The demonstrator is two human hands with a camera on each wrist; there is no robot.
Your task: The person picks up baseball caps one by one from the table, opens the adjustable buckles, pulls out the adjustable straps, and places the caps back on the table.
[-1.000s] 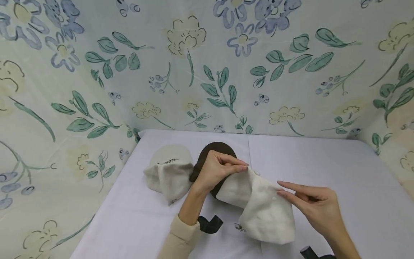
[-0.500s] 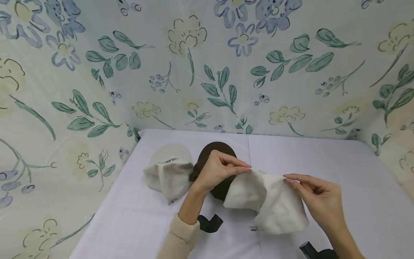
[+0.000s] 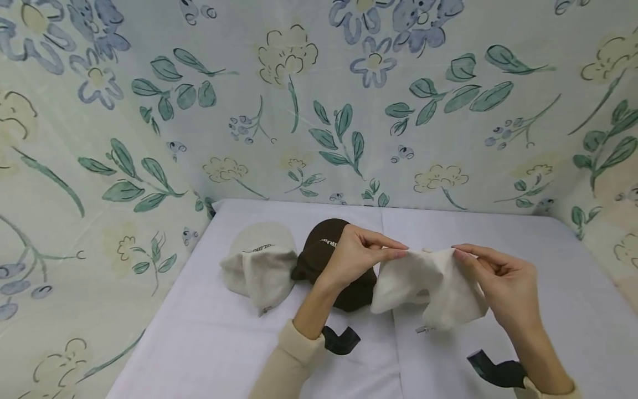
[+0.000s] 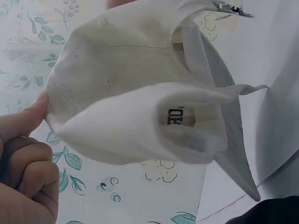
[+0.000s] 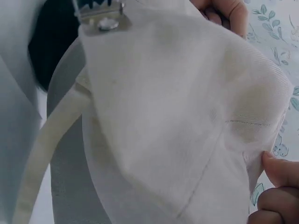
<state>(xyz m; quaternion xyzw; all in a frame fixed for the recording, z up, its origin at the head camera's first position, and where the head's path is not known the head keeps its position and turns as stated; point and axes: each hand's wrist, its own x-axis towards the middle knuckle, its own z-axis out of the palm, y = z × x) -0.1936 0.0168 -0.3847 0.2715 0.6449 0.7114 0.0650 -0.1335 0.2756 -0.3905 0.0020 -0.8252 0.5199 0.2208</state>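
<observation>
A white cap (image 3: 408,280) hangs in the air between both hands, its crown stretched along the top edge. The left hand (image 3: 366,252) pinches the crown's left side between thumb and fingertips. On the right side, the right hand (image 3: 508,280) pinches the fabric the same way. From the cap's lower edge dangles a metal buckle (image 3: 422,330). In the left wrist view the white cap (image 4: 117,70) is folded inward, with part of some dark lettering showing. The right wrist view shows the cap's back strap (image 5: 51,144) hanging loose.
Behind the left hand lies a dark brown cap (image 3: 319,249), partly hidden by that hand. A beige cap (image 3: 259,266) with a slumped front sits left of it. All are over a white-covered table (image 3: 199,343), with a floral cloth (image 3: 324,111) behind.
Both hands have lifted the white cap up and to the right, away from in front of the brown cap. More of the brown cap now shows. Both pinches are kept.
</observation>
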